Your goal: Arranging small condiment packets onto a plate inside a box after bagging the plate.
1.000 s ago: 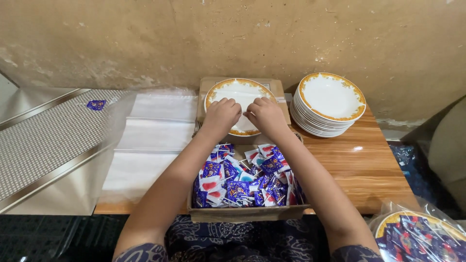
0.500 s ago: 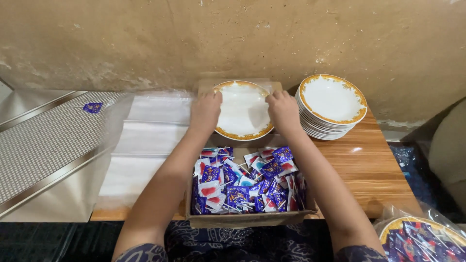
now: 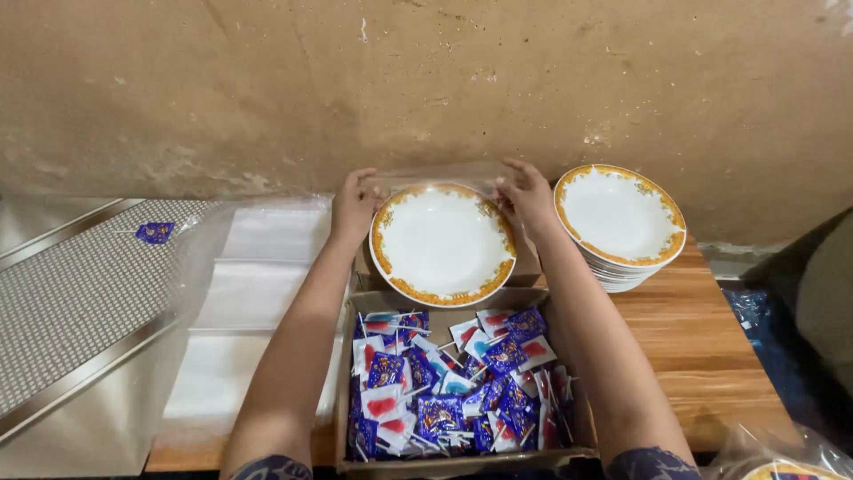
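Warm, moderately bright indoor light falls from above and in front of you, tinting the wall yellow-brown. Your view is sharp at the centre: the rim of the plate and the wrappers in the box read clearly. The clear bag at the plate's far edge shows a faint sheen. The plastic sheet at the table's left edge is washed out pale. The metal surface gives soft grey reflections. Lower corners drop into deep shadow. Straight lines bow slightly toward the frame edges.
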